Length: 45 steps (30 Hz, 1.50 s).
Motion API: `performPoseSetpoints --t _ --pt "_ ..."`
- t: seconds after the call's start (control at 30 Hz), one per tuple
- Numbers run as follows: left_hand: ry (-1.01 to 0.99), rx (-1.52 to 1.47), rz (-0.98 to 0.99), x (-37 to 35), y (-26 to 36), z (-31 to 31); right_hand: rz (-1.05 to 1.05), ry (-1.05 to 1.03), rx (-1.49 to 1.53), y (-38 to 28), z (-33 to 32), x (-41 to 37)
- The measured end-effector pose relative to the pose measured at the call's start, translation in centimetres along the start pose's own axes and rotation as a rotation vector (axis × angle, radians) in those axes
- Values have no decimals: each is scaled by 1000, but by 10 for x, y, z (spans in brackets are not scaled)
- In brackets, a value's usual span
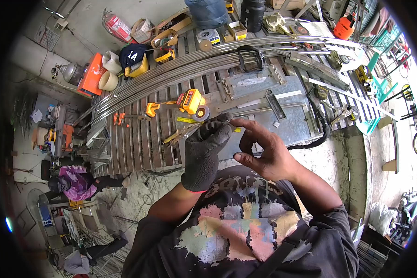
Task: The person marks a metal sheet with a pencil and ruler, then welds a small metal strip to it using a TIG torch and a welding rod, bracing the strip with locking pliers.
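Observation:
My left hand [205,150], in a dark grey work glove, is raised before my chest with its fingers curled together. What those fingers hold, if anything, is too small to make out. My right hand [267,153] is bare, its index finger stretched out to the gloved fingertips and its thumb held apart. Just beyond the glove, a yellow cordless angle grinder [190,101] with a grey disc [202,112] lies on the slatted metal bench [134,143]. Locking pliers [177,135] lie left of the glove, partly hidden by it.
Long metal tubes [171,69] run across the bench. A metal sheet [289,123] bears a small rectangular frame [276,105]. A black cable [320,132] hangs over the right front edge. Another orange-yellow power tool [153,109] lies left. A person in purple [74,183] is at far left.

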<state>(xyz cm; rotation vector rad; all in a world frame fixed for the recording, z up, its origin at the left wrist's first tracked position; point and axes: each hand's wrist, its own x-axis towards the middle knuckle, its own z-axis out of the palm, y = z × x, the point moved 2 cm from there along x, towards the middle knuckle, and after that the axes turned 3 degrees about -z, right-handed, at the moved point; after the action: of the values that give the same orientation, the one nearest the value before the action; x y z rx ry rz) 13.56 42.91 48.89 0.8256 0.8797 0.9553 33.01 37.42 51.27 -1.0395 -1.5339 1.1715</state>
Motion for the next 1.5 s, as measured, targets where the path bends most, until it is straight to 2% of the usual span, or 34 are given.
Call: performPoseSetpoints --t 0.13,0.3,0.43,0.5,0.7,0.8,0.9,1.07,1.2,1.33,1.47,1.5 --pt "-42 66 1 -5 4 -1 -128 97 -11 13 8 7" --pt "-103 -13 -27 -9 4 -1 -114 137 -121 -2 1 14" --pt "-155 -20 28 -8 13 2 -85 157 -210 -15 -7 20" --pt "-182 3 57 -14 25 12 -146 194 -196 -22 -10 22" --pt "-99 45 94 -13 36 16 -219 286 -228 -40 -25 34" --pt "-43 53 11 -8 34 10 -270 356 -296 -47 -38 40" --pt "-25 74 40 -5 28 4 -307 422 -362 -55 -52 44" --pt "-24 49 102 -6 29 7 -319 573 -91 -64 -63 50" --pt "-27 15 58 -2 28 3 -394 648 -33 -70 -68 53" --pt "-35 24 76 -3 31 7 -412 626 121 -85 -66 54" --pt "-65 71 149 -9 57 30 -387 612 153 -97 -60 53" --pt "-102 126 264 -6 63 34 -376 606 159 -98 -59 54"
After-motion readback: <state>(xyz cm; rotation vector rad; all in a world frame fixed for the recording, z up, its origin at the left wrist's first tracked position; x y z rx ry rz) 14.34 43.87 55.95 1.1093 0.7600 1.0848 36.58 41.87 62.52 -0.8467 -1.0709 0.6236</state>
